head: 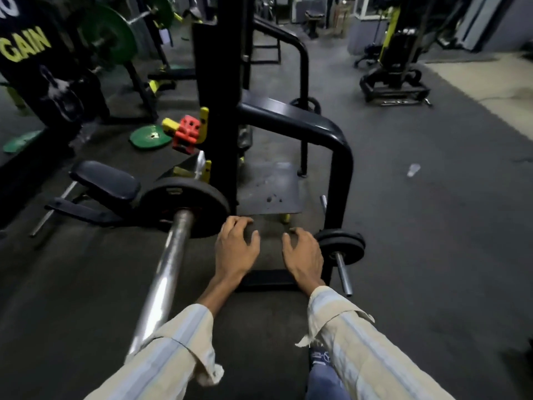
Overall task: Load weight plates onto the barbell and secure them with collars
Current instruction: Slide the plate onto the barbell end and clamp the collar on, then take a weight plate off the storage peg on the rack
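Observation:
A steel barbell (170, 261) runs from my lower left up to the rack, its sleeve end pointing at me. One black weight plate (199, 203) sits on that sleeve. My left hand (235, 249) hovers just right of the plate, fingers spread and holding nothing. My right hand (304, 255) is beside it, also spread and holding nothing. Right of my right hand, small black plates (343, 245) sit on a short storage peg of the rack frame. No collar is visible on the sleeve.
A black rack upright (219, 96) and curved frame (340, 157) stand ahead, with a dark foot platform (268, 186) between them. A padded bench (106, 181) lies left. A green plate (150, 135) lies on the floor by red and yellow fittings (187, 131). Machines stand at the back right.

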